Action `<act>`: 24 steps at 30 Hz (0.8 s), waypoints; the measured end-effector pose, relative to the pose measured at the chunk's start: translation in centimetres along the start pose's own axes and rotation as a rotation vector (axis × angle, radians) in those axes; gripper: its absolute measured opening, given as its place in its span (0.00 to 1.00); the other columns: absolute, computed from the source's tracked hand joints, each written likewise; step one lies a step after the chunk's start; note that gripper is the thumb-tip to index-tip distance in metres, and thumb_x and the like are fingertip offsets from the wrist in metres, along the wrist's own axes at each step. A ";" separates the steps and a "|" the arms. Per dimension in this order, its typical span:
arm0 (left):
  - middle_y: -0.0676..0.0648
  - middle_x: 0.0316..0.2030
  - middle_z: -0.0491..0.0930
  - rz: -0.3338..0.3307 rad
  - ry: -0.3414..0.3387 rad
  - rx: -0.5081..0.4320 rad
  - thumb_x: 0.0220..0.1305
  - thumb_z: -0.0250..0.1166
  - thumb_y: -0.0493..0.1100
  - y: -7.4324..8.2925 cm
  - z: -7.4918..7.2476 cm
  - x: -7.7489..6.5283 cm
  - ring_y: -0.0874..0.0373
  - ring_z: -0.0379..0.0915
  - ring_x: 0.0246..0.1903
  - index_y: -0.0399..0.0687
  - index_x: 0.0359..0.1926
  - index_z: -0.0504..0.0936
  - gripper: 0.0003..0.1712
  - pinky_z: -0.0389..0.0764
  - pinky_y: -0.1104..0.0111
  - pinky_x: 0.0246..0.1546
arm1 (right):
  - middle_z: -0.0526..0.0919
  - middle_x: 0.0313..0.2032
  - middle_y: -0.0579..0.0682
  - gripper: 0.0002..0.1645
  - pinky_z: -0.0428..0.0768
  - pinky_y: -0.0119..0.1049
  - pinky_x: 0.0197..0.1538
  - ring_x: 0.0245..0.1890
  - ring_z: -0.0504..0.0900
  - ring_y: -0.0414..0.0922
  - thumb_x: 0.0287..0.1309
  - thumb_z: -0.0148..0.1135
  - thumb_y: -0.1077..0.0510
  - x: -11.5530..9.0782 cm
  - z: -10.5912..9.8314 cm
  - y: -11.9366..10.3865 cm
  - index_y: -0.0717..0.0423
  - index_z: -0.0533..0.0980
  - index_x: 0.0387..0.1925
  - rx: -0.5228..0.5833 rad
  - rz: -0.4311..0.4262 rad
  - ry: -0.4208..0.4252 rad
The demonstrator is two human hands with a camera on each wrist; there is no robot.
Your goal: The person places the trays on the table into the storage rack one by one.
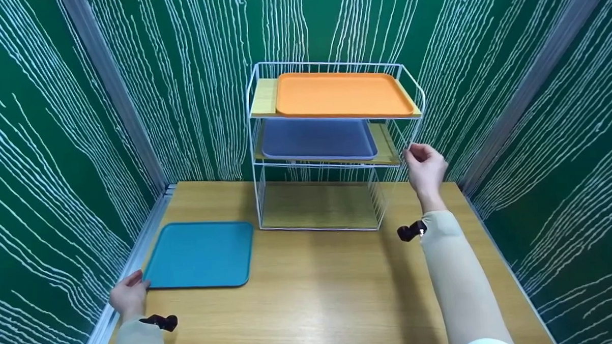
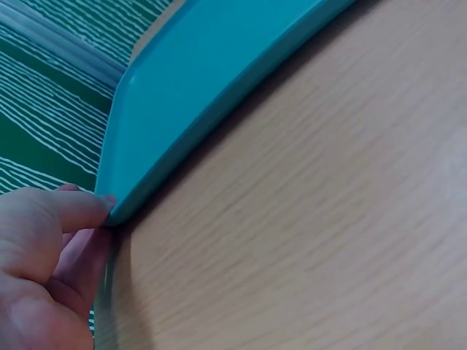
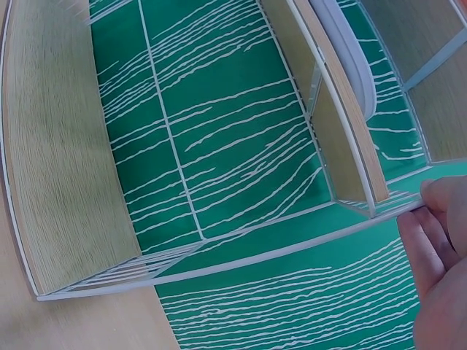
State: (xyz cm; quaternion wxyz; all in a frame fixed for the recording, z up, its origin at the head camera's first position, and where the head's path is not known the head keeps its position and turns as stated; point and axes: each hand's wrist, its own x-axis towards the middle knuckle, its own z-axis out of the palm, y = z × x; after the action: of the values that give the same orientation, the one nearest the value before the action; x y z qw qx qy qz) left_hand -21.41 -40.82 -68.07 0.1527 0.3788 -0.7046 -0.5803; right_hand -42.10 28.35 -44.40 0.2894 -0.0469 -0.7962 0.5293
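My left hand point(image 1: 128, 295) pinches the near left corner of a teal tray point(image 1: 202, 254), thumb on top and fingers beneath, as the left wrist view shows. The tray lies low over the left side of the wooden table. With thumb and fingers my right hand point(image 1: 427, 168) grips the right front upright of a white wire shelf rack point(image 3: 248, 257), near its middle shelf. An orange tray point(image 1: 344, 94) lies on the rack's top shelf. Below it, a purple-blue tray point(image 1: 317, 138) rests on the middle shelf. The bottom shelf point(image 1: 317, 204) shows bare wood.
The rack stands at the back of the wooden table point(image 1: 310, 289). Green walls point(image 1: 211, 94) with white wavy lines enclose the table at the back and sides. Metal posts point(image 1: 114, 87) rise at the corners, and a metal rail runs along the left table edge.
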 end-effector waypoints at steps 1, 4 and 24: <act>0.33 0.69 0.77 -0.016 0.007 -0.010 0.70 0.66 0.28 0.1 0.1 -0.1 0.41 0.74 0.67 0.34 0.69 0.78 0.27 0.78 0.61 0.65 | 0.90 0.50 0.55 0.15 0.81 0.30 0.52 0.47 0.85 0.40 0.71 0.70 0.57 0.0 0.0 0.0 0.59 0.86 0.54 0.002 -0.001 0.000; 0.37 0.66 0.81 -0.067 0.030 -0.073 0.68 0.67 0.27 0.5 0.2 -0.2 0.43 0.75 0.66 0.34 0.69 0.79 0.28 0.78 0.60 0.66 | 0.90 0.50 0.56 0.15 0.81 0.30 0.52 0.47 0.85 0.41 0.71 0.70 0.57 0.0 0.0 0.0 0.60 0.86 0.54 0.004 -0.007 -0.001; 0.53 0.35 0.82 -0.394 -0.343 -0.374 0.70 0.64 0.30 1.2 -2.3 -1.0 0.62 0.85 0.37 0.36 0.81 0.59 0.42 0.85 0.66 0.54 | 0.90 0.50 0.56 0.14 0.81 0.29 0.51 0.46 0.85 0.39 0.71 0.70 0.59 -0.1 0.1 0.1 0.60 0.86 0.54 0.019 -0.017 0.002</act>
State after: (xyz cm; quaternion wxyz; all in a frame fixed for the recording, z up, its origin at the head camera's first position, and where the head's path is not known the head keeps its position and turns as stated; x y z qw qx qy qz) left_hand -19.71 -41.69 -66.06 -0.0168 0.3699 -0.5145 -0.7734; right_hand -42.12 28.29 -44.57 0.2953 -0.0378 -0.7913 0.5341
